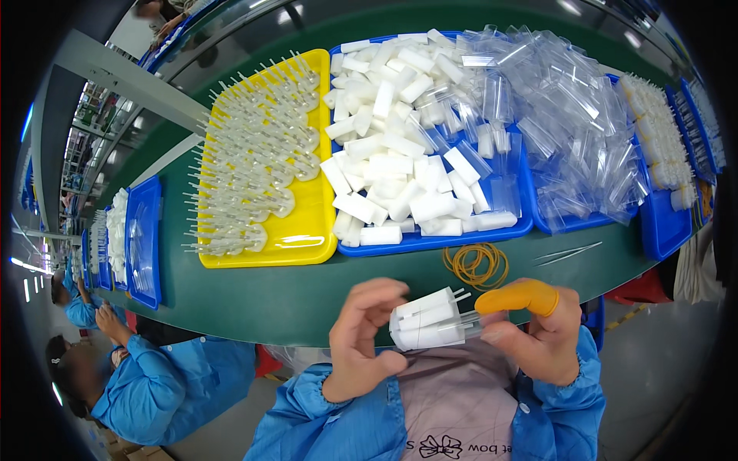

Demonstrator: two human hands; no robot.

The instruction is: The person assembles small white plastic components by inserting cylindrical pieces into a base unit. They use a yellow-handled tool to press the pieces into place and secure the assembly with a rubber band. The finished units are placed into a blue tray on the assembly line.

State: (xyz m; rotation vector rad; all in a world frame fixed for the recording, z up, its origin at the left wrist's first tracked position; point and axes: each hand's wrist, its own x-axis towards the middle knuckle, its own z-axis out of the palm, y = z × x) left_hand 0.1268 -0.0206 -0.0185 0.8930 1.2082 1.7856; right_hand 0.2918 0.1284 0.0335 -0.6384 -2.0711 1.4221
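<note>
In front of my chest is a bundle of white foam blocks [427,321] on a clear round base, with thin pins sticking out to the right. My left hand [361,334] curls round its base end, fingers above and thumb below. At the other end, a clear plastic sleeve [469,323] lies against the foam. The forefinger of my right hand [542,326] wears an orange finger cot [523,298]; that finger and the thumb close on the sleeve's edge. How far the sleeve covers the foam is hard to make out.
Beyond my hands stand a yellow tray [300,250] of pinned bases, a blue tray [430,246] of foam blocks and a pile of clear sleeves [569,115]. Rubber bands [477,266] and tweezers [569,253] lie on the green table [269,300]. A person in blue [169,384] sits at left.
</note>
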